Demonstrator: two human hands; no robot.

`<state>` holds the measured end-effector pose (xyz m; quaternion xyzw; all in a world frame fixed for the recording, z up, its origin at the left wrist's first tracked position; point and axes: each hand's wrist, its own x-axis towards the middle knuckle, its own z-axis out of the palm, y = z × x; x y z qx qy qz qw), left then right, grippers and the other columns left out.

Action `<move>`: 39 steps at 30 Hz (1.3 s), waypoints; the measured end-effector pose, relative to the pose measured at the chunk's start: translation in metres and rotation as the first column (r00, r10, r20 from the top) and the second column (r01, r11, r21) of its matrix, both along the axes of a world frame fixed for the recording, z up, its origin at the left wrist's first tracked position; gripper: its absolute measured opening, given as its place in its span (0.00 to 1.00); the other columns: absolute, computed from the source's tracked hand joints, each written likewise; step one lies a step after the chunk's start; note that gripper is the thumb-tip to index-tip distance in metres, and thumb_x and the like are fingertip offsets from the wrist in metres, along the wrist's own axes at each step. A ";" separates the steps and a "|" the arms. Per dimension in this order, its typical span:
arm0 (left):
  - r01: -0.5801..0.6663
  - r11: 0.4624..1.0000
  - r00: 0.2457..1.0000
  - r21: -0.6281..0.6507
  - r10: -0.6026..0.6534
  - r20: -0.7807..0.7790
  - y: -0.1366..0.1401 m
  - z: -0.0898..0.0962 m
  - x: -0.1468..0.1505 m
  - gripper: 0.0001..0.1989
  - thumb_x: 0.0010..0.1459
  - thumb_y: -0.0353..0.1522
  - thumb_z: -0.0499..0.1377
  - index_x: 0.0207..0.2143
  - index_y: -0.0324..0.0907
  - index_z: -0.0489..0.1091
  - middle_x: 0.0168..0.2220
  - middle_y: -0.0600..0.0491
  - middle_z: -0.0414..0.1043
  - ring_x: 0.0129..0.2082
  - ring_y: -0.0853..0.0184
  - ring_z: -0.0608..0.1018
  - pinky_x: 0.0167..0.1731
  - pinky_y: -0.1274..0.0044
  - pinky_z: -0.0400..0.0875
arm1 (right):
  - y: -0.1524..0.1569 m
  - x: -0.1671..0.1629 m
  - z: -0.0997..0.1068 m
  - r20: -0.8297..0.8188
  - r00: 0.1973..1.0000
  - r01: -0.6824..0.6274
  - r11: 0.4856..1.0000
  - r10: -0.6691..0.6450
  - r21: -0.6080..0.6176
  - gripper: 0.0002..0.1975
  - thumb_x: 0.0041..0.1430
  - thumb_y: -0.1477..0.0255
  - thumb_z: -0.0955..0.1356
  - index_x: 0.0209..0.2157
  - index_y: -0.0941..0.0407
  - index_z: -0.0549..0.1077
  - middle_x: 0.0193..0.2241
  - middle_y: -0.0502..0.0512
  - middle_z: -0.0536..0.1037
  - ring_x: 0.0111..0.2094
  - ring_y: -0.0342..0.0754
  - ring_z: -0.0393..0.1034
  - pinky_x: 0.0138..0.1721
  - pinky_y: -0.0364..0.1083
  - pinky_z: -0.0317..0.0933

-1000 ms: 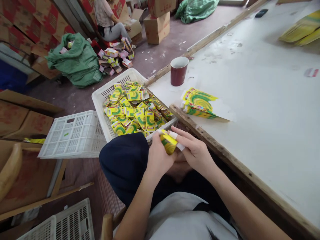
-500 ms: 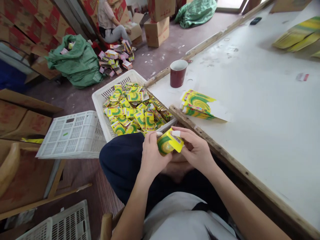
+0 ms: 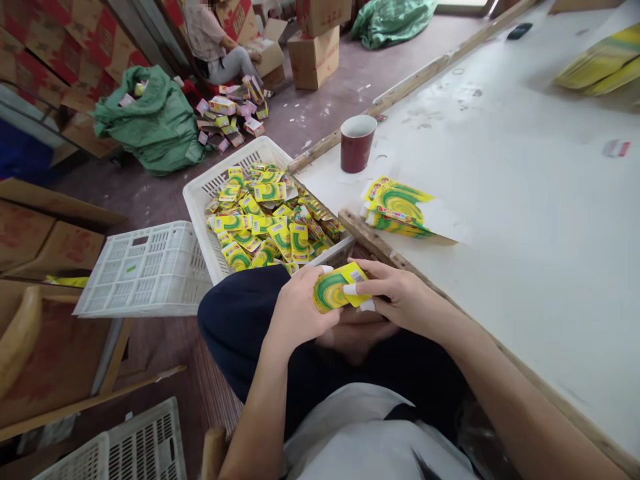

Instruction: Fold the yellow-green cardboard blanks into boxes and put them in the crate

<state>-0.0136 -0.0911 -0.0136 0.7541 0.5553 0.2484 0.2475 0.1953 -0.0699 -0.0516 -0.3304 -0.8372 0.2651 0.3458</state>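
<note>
A small yellow and green cardboard box [image 3: 330, 291] is held above my lap between both hands. My left hand [image 3: 300, 308] grips its left end, fingers behind and thumb along the lower edge. At the other end, my right hand [image 3: 400, 293] has its fingers on the barcode flap, which lies nearly in line with the box front. White tape wraps several fingertips. On the table beside me lies a stack of flat yellow-green cartons [image 3: 397, 203]. Many similar boxes [image 3: 270, 227] fill the white plastic crate [image 3: 197, 200] ahead of my knee.
A maroon cup [image 3: 357, 147] stands on the white table [image 3: 525, 220], which has a raised wooden edge [image 3: 370, 240]. An upturned white crate [image 3: 145, 267] is at left. Further off are a green sack [image 3: 150, 127], a pile of small boxes [image 3: 233, 117] and a seated person [image 3: 215, 47].
The barcode flap, tilted outward before, now lies closer to flush with the box. My right hand's fingers have moved over it, and the hand has turned flatter.
</note>
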 end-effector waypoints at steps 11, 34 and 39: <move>-0.037 0.999 0.997 0.000 0.037 -0.064 -0.004 0.000 0.015 0.22 0.48 0.31 0.64 0.47 0.39 0.67 0.45 0.44 0.75 0.46 0.54 0.77 0.46 0.63 0.73 | -0.012 -0.017 -0.008 -0.251 0.936 0.171 0.941 -0.248 -0.292 0.18 0.57 0.74 0.69 0.50 0.50 0.73 0.52 0.59 0.75 0.52 0.56 0.72 0.50 0.54 0.70; -0.374 0.926 0.885 -0.051 0.372 0.279 0.015 -0.036 -0.006 0.22 0.50 0.39 0.65 0.47 0.42 0.70 0.49 0.43 0.73 0.52 0.54 0.74 0.55 0.60 0.66 | 0.078 0.045 0.004 0.177 0.573 0.818 0.570 -0.800 -0.071 0.20 0.43 0.80 0.68 0.41 0.54 0.66 0.31 0.54 0.76 0.34 0.56 0.72 0.39 0.56 0.65; -0.171 0.931 0.634 -0.323 0.355 0.687 0.010 -0.033 0.019 0.34 0.39 0.43 0.72 0.49 0.45 0.67 0.53 0.44 0.72 0.55 0.54 0.73 0.52 0.65 0.69 | 0.040 0.014 0.029 -0.103 0.709 0.641 0.698 -0.698 -0.318 0.23 0.43 0.76 0.71 0.42 0.51 0.62 0.27 0.47 0.74 0.27 0.49 0.71 0.33 0.50 0.67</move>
